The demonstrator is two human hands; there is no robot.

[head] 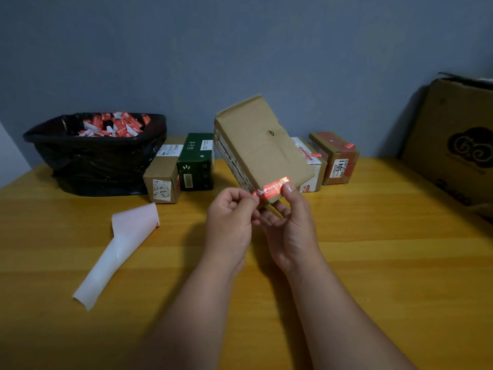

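Small parcel-sorting room — wooden table (346, 263), labelled parcels (338, 158) lined along grey-blue wall (240, 49), bin (101, 161) of red sticker scraps (114, 125)

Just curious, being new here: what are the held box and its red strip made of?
The box looks like matte brown cardboard, creased at its folds. The red strip seems a glossy adhesive label, paper or film I cannot tell; it glints in the light.
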